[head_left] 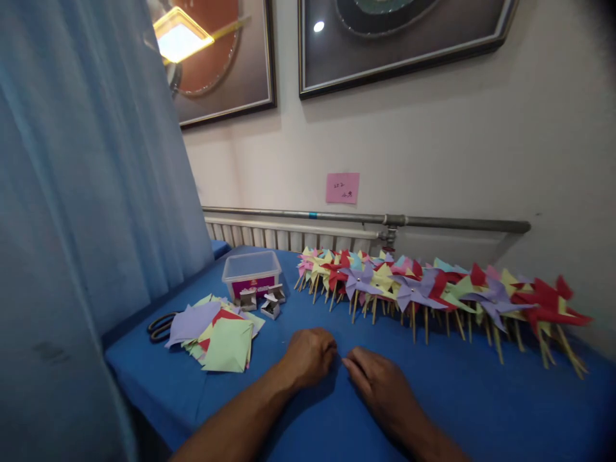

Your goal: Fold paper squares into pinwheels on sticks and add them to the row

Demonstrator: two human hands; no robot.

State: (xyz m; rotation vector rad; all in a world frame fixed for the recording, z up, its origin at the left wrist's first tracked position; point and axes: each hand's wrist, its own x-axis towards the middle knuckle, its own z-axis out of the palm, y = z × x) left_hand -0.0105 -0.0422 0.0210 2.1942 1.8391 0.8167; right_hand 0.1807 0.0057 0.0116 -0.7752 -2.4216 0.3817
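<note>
My left hand (308,355) is closed in a loose fist above the blue tablecloth (308,417). Close on its right, my right hand (378,382) has thumb and fingers pressed together in a pinch. The fingertips nearly meet; anything between them is too small or hidden to name. Left of my hands lies a pile of coloured paper squares (228,345), green, purple, red and yellow. Small open cardboard boxes (270,307) sit behind the left hand. Many finished paper pinwheels (414,290) on wooden sticks stand in a long row behind and right of my hands.
A clear plastic tub (253,264) with a purple label stands behind the small boxes. Scissors (161,327) lie partly beside the paper pile. A blue curtain (96,192) hangs at the left. A metal pipe (457,223) and a radiator (289,239) run along the wall.
</note>
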